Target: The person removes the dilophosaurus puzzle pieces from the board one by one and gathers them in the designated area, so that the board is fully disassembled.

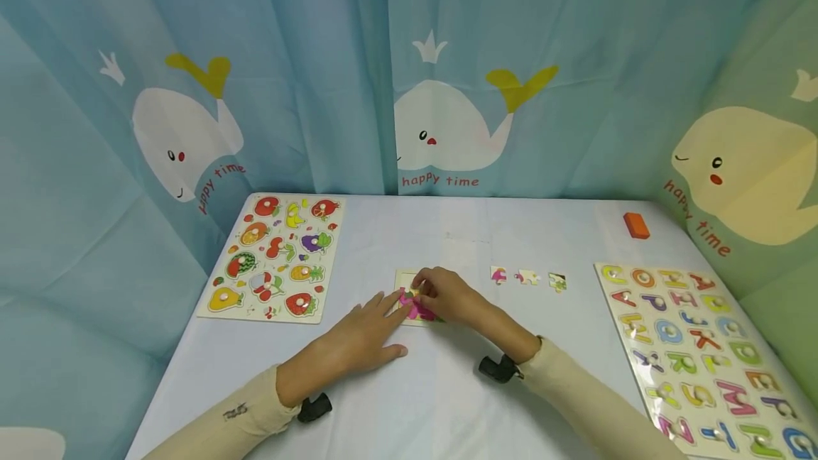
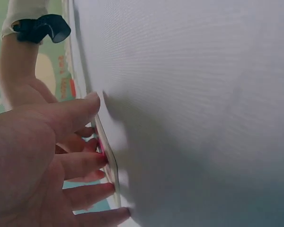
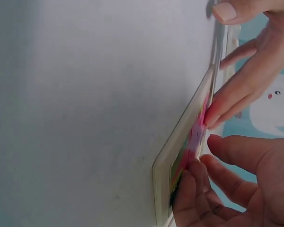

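A small jigsaw puzzle board [image 1: 405, 278] with a pale frame and a pink picture lies on the table between both hands. My left hand [image 1: 364, 336] lies with its fingers spread, fingertips touching the board's left side and the pink pieces [image 3: 197, 135]. From the right, my right hand [image 1: 452, 295] reaches over the board, its curled thumb and index finger pinching a small yellowish puzzle piece [image 1: 415, 292], which the fingers mostly hide. Right of the board lie three loose jigsaw pieces: a pink one [image 1: 498, 275], a pale one [image 1: 527, 277] and a dark-green one [image 1: 557, 282].
A fruit peg board [image 1: 329, 261] lies at the left and a letter peg board [image 1: 645, 368] at the right. An orange block [image 1: 636, 226] sits near the back right corner. Blue curtains [image 1: 332, 77] printed with whales stand behind the white table [image 1: 441, 403].
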Available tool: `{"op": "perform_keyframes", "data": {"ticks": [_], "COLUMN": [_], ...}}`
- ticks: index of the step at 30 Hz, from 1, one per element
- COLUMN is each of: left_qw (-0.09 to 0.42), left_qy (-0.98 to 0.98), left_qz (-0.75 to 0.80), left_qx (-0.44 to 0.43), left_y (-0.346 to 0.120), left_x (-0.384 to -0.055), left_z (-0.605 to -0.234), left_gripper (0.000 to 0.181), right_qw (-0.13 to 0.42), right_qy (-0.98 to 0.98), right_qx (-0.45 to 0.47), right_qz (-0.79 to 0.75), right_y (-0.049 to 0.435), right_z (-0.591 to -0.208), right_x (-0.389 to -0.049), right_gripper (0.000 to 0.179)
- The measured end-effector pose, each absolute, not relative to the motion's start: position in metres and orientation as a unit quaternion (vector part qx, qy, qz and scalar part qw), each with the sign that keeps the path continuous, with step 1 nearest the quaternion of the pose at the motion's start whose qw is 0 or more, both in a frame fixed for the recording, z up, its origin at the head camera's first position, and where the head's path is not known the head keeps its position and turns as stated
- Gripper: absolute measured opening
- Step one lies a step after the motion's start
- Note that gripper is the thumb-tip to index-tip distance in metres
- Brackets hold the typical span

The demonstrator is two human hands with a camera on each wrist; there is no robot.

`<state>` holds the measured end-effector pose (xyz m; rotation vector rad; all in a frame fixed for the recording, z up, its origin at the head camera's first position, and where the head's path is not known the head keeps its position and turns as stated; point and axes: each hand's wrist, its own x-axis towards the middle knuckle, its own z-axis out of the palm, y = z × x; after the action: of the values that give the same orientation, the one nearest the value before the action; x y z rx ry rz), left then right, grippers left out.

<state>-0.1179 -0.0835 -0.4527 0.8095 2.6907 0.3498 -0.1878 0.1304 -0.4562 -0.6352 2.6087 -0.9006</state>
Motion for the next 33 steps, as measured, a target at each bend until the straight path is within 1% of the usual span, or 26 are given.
{"op": "perform_keyframes", "data": {"ticks": [7, 18, 23, 27, 33], "left_qw": [0.148, 0.149, 0.154, 0.147, 0.145], "left_qy": [0.939, 0.940, 0.940, 0.940, 0.940], "left_qz": [0.134, 0.145, 0.148, 0.142, 0.137], "left_qx": [0.279, 0.271, 0.267, 0.272, 0.275], "left_y": [-0.093, -0.095, -0.094, -0.094, -0.094], "left_x": [-0.113, -0.110, -0.109, -0.109, -0.109], "left_z": [-0.454, -0.456, -0.455, -0.453, -0.452], "left_gripper": [0.071, 0.071, 0.072, 0.071, 0.071], "right_qw": [0.136, 0.143, 0.125, 0.113, 0.124], "right_qy": [0.925, 0.928, 0.927, 0.926, 0.921], "right_qx": [-0.216, -0.220, -0.237, -0.247, -0.234], "right_qz": [-0.282, -0.267, -0.262, -0.262, -0.286], "right_y": [0.123, 0.119, 0.120, 0.120, 0.118], "right_z": [-0.458, -0.455, -0.457, -0.456, -0.456], "right_x": [-0.183, -0.183, -0.182, -0.181, -0.183], "right_gripper": [0.023, 0.023, 0.025, 0.027, 0.030]}}
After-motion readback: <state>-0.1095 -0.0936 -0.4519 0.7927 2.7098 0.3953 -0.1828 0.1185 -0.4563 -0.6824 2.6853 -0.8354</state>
